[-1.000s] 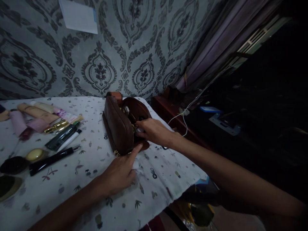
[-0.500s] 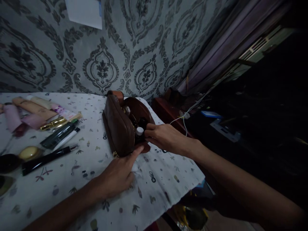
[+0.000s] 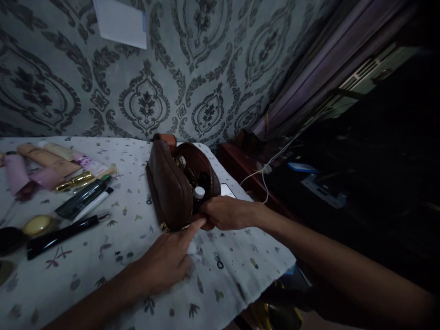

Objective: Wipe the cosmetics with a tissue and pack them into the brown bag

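Observation:
A brown zip bag (image 3: 168, 188) stands unzipped on the patterned white cloth (image 3: 134, 270), in the middle of the view. Inside it show a small bottle with a white cap (image 3: 198, 192) and several dark items that I cannot make out. My right hand (image 3: 230, 211) is closed on the near end of the bag's opened side, its fingertips partly hidden. Close by, my left hand (image 3: 165, 256) reaches in from below, index finger stretched out against the bag's near edge and thumb apart. Something whitish, too unclear to name, lies between that thumb and finger.
Several cosmetic tubes (image 3: 51, 160), a gold tube (image 3: 74, 181), a black tube (image 3: 65, 236) and a round gold case (image 3: 40, 224) lie at left. Behind the bag is a patterned wall (image 3: 182, 87). A phone-like flat object (image 3: 227, 190) lies beyond the bag; white cables (image 3: 264, 172) hang at right.
My right hand has moved down and slightly left along the bag's opening toward its near end. The flat object behind the bag has come into sight. My left hand stays at the bag's edge.

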Demonstrator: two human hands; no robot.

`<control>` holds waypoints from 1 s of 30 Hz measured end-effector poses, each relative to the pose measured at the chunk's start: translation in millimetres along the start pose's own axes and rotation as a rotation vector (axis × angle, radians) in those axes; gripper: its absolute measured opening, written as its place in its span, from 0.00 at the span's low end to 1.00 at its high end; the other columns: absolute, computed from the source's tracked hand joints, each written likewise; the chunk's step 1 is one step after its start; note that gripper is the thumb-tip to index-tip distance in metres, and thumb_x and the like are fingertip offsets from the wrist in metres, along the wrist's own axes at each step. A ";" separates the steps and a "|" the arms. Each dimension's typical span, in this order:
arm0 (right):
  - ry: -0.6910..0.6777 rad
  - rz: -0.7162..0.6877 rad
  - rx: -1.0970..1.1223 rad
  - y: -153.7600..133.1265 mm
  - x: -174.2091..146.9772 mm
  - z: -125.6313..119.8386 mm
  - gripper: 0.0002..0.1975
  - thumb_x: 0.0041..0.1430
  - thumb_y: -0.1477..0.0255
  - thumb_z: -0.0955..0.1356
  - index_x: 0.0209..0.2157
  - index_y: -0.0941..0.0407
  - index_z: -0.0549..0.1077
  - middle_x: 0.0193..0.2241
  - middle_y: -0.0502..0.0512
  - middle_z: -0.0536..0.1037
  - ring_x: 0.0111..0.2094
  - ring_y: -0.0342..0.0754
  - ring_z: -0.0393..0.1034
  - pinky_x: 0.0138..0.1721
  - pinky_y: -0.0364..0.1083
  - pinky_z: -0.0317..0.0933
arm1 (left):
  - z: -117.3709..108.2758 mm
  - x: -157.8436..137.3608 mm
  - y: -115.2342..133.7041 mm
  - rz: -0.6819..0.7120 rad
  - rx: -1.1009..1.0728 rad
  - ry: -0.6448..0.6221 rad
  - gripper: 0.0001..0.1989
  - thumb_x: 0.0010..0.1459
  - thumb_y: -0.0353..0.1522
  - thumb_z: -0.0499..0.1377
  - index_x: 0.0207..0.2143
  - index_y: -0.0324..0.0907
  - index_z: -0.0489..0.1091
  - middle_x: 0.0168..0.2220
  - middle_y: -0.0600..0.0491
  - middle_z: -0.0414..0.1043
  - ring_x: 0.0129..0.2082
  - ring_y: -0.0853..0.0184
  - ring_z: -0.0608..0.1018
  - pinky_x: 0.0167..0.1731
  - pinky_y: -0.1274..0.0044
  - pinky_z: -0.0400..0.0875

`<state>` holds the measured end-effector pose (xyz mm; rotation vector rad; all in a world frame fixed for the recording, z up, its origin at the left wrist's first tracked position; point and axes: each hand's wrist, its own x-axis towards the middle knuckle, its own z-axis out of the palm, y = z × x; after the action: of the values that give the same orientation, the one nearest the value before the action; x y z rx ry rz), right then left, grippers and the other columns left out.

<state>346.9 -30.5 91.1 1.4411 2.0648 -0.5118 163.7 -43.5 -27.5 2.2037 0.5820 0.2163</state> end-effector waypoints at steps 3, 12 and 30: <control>0.023 0.003 -0.024 -0.5 0.5 2.3 0.12 0.64 0.71 0.64 0.38 0.61 0.79 0.34 0.62 0.82 0.33 0.50 0.76 0.27 0.44 0.53 | -0.4 -0.2 -0.8 0.013 -0.022 0.007 0.43 0.52 0.22 0.52 0.70 0.44 0.42 0.68 0.43 0.60 0.64 0.56 0.68 0.62 0.62 0.64; 0.342 0.042 -0.157 1.7 -13.8 14.6 0.10 0.64 0.76 0.63 0.37 0.60 0.77 0.36 0.62 0.82 0.34 0.54 0.79 0.29 0.45 0.58 | -14.0 -1.9 9.2 0.002 -0.023 0.003 0.46 0.51 0.21 0.51 0.71 0.47 0.40 0.71 0.48 0.54 0.68 0.57 0.62 0.66 0.59 0.58; 1.286 -0.594 0.344 -62.6 -18.5 61.4 0.10 0.65 0.78 0.63 0.42 0.55 0.75 0.25 0.51 0.80 0.23 0.44 0.74 0.26 0.42 0.64 | -23.9 -66.0 7.8 -0.093 0.159 0.229 0.31 0.51 0.23 0.52 0.59 0.45 0.64 0.52 0.48 0.75 0.50 0.59 0.78 0.53 0.69 0.71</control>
<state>307.1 -102.4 55.3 1.4759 3.6287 -0.1018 100.2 -62.9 -3.5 2.3147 0.8521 0.3888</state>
